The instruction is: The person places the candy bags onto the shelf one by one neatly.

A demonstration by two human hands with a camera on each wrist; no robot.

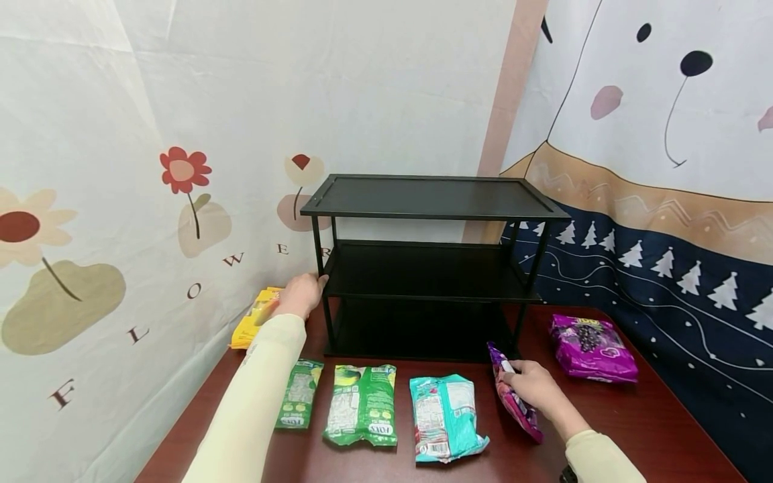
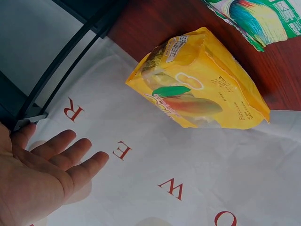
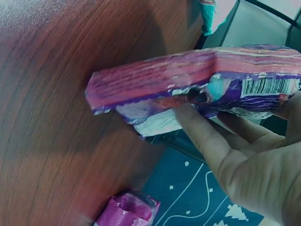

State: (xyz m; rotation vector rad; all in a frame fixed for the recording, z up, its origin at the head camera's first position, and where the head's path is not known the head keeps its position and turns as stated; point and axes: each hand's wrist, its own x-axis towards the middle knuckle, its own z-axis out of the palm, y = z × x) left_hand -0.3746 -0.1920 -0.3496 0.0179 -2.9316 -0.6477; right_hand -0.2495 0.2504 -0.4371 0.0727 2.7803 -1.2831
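My left hand [image 1: 300, 295] is at the left front post of a black three-tier shelf rack [image 1: 435, 198], pinching it near the middle shelf. Its other fingers reach out loosely in the left wrist view. A yellow bag with a mango picture [image 2: 197, 89] lies beside that hand. My right hand [image 1: 534, 386] grips a purple-and-pink snack bag [image 3: 155, 80], thumb on one side and fingers on the other. That bag stands tilted on its narrow side, close to the rack's right front corner. A purple bag with a grape picture [image 1: 592, 349] lies to the right.
Along the front of the dark red table [image 1: 356, 466] lie a green bag [image 1: 362, 406], another green bag [image 1: 298, 396] partly behind the left sleeve, and a turquoise bag [image 1: 445, 417]. Printed cloth [image 1: 386, 87] hangs behind and on both sides.
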